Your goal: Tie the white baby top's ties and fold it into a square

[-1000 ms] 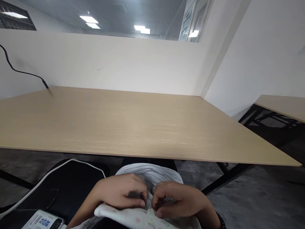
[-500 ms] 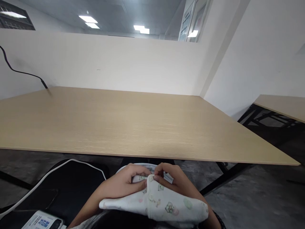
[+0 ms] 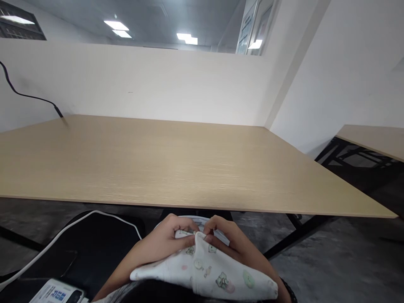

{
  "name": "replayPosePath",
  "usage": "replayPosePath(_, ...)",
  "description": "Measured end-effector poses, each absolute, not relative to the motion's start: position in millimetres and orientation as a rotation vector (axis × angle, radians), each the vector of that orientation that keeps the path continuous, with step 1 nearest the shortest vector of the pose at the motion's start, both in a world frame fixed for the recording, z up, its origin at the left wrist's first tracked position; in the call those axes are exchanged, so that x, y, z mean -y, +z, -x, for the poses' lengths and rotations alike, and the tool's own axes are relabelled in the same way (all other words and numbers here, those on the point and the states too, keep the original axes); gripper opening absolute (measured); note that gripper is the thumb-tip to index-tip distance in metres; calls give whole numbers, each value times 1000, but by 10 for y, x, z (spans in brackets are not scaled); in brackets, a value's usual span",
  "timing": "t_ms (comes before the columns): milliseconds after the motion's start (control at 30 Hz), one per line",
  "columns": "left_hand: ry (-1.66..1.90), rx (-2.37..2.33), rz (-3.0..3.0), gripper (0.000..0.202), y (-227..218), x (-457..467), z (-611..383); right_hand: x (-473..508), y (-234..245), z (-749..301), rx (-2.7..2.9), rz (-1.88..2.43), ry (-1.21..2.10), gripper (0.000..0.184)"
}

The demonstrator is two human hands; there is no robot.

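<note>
Barely moved since the earlier frame, the left hand [image 3: 159, 246] and right hand [image 3: 235, 240] pinch, fingers closed narrowly, the top fold of a white cloth printed with small cartoon figures [image 3: 205, 269], held between them just below the near edge of a pale wood table [image 3: 158, 168].

table [image 3: 164, 164] ahead, second table [image 3: 372, 141] right (beyond it)

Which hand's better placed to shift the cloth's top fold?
Probably the right hand: its fingers lie along the peak of the white printed cloth, and the cloth's longer end runs out on that side. The left hand is close too.
</note>
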State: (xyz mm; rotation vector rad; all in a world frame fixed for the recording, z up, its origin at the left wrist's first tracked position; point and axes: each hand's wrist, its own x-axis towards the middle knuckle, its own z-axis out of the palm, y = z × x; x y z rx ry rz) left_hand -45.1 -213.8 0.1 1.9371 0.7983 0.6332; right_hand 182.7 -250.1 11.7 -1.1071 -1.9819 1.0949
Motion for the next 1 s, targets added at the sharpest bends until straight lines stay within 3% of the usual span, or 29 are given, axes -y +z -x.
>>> replayPosePath(267,697,-781,-1834,34,57,2158,551,2438,35,-1900,1529,977,1396,31)
replayPosePath(400,575,-594,-1935,34,106,2150,545,2390,-19,-1912,1496,991,1306,28)
replayPosePath(567,500,-380,-1936,48,66,2149,487,2371,-7,-1938,1628,1022,1218,25)
replayPosePath(767,489,-601,-1979,34,53,2225,469,2463,99,-1963,1849,1164,1085,19)
replayPosePath(900,547,-642,-1904,32,72,2250,464,2559,174,-1951,1919,1245,1057,32)
replayPosePath(1000,587,-655,-1851,32,61,2248,459,2591,193,-1933,1941,1285,1096,31)
